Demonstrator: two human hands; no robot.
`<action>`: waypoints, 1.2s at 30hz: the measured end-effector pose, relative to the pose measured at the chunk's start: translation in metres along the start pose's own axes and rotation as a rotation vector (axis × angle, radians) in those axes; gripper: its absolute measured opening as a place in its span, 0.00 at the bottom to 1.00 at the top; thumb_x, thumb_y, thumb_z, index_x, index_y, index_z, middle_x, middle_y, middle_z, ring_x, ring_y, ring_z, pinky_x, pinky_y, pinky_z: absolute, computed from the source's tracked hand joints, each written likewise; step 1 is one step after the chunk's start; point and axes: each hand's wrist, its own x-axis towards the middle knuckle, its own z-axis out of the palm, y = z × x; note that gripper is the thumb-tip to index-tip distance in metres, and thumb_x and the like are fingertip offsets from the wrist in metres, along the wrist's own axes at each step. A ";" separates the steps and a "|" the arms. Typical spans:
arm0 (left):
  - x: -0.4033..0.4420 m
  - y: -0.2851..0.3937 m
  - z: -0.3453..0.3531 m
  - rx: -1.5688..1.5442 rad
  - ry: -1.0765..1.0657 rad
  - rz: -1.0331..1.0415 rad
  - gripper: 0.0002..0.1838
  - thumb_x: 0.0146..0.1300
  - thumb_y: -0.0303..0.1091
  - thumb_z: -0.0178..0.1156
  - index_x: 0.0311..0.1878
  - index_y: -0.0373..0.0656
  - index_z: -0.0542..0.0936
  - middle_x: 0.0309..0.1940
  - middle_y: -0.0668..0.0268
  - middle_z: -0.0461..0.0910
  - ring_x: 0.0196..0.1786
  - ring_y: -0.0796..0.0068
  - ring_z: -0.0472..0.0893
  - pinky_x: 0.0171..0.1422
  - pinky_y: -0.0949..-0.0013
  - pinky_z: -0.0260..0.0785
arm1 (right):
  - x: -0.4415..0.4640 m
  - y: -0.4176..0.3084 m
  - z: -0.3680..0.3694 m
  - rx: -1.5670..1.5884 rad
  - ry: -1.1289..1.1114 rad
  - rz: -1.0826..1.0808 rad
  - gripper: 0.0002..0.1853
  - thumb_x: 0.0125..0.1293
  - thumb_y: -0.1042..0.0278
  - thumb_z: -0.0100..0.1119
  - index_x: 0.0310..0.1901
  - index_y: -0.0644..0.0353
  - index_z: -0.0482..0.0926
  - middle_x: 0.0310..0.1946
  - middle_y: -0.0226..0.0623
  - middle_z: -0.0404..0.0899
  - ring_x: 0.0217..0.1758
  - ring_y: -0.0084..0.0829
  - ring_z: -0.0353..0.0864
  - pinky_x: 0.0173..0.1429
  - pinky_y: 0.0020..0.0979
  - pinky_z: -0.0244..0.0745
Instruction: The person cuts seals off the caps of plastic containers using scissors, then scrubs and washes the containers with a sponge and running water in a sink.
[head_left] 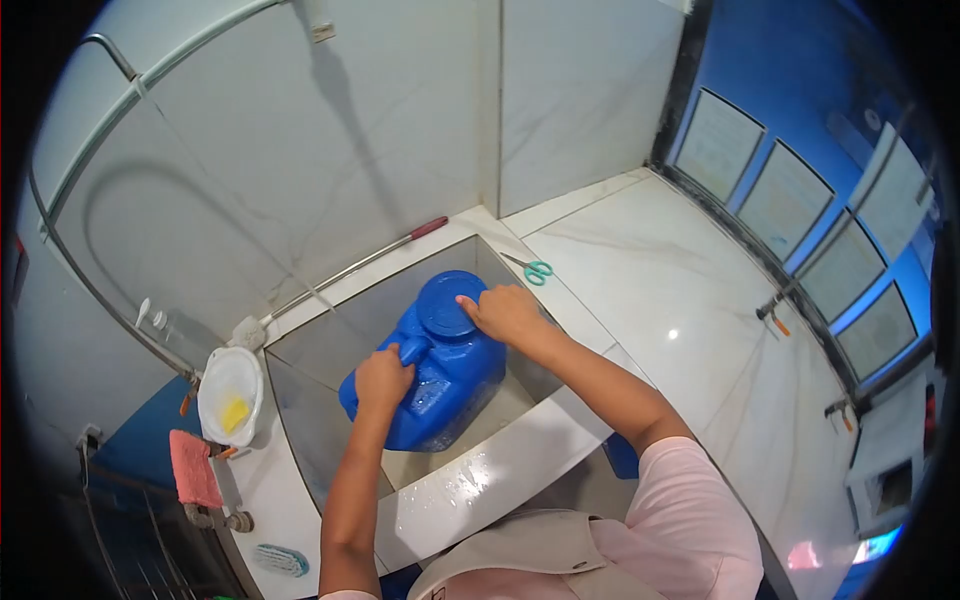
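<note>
A wet blue plastic jerrycan (pixel 455 385) with a wide round screw cap (pixel 446 308) is tilted inside the tiled sink (pixel 300 400). My left hand (pixel 384 378) is wrapped round its moulded handle. At the cap's right edge, my right hand (pixel 505 315) rests with the thumb on top of the cap and the other fingers along the side, partly hidden. The cap is seated on the jerrycan's mouth. Water drops cover the jerrycan's side and the sink's white front ledge (pixel 490 485).
Green-handled scissors (pixel 537 272) lie at the sink's right rim. A long-handled brush (pixel 350 272) rests along the back ledge. On the left are a white bowl (pixel 213 400) with a yellow sponge, a pink cloth (pixel 195 468) and a scrub brush (pixel 280 560).
</note>
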 end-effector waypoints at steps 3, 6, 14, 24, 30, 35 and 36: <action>0.001 -0.010 -0.009 -0.027 0.025 -0.020 0.18 0.49 0.40 0.63 0.42 0.41 0.80 0.30 0.49 0.82 0.36 0.48 0.81 0.43 0.51 0.74 | -0.009 0.002 0.005 0.060 -0.021 0.061 0.36 0.70 0.41 0.40 0.62 0.71 0.65 0.59 0.63 0.67 0.52 0.50 0.78 0.52 0.43 0.75; -0.003 -0.001 -0.055 0.007 0.116 0.021 0.19 0.49 0.41 0.62 0.44 0.43 0.81 0.30 0.50 0.81 0.36 0.48 0.81 0.42 0.51 0.73 | -0.014 0.000 0.045 0.421 0.589 -0.141 0.33 0.72 0.48 0.39 0.64 0.73 0.62 0.62 0.67 0.61 0.68 0.55 0.60 0.70 0.39 0.58; 0.019 0.125 -0.254 -0.006 0.428 0.393 0.15 0.44 0.35 0.61 0.36 0.39 0.81 0.28 0.48 0.79 0.35 0.47 0.79 0.41 0.54 0.71 | -0.115 0.037 -0.055 0.485 1.179 -0.554 0.31 0.68 0.61 0.51 0.68 0.65 0.57 0.69 0.59 0.49 0.73 0.57 0.47 0.72 0.50 0.48; 0.156 0.382 -0.224 -0.195 0.424 0.567 0.21 0.44 0.45 0.72 0.36 0.37 0.82 0.35 0.48 0.81 0.42 0.50 0.81 0.46 0.55 0.72 | -0.076 0.143 0.020 0.310 1.227 -0.314 0.54 0.54 0.58 0.69 0.73 0.55 0.38 0.71 0.62 0.23 0.73 0.68 0.30 0.70 0.65 0.38; 0.222 0.499 -0.169 -0.194 0.174 0.607 0.22 0.52 0.45 0.66 0.43 0.35 0.80 0.39 0.48 0.80 0.47 0.50 0.79 0.50 0.56 0.71 | -0.048 0.270 0.018 0.215 1.255 0.052 0.54 0.57 0.59 0.66 0.73 0.57 0.32 0.70 0.68 0.26 0.73 0.70 0.32 0.67 0.67 0.44; 0.231 0.512 -0.117 -0.063 0.702 0.862 0.17 0.63 0.38 0.56 0.49 0.36 0.77 0.49 0.50 0.77 0.56 0.52 0.74 0.57 0.59 0.67 | 0.011 0.332 -0.015 0.218 1.277 0.067 0.49 0.63 0.56 0.59 0.71 0.67 0.35 0.70 0.69 0.29 0.71 0.71 0.36 0.71 0.58 0.46; 0.224 0.499 -0.106 -0.149 0.740 0.886 0.16 0.63 0.36 0.55 0.50 0.36 0.76 0.50 0.50 0.75 0.57 0.52 0.73 0.58 0.59 0.66 | 0.029 0.343 -0.019 0.214 1.287 0.093 0.48 0.64 0.55 0.58 0.71 0.67 0.35 0.70 0.70 0.29 0.71 0.71 0.37 0.71 0.58 0.46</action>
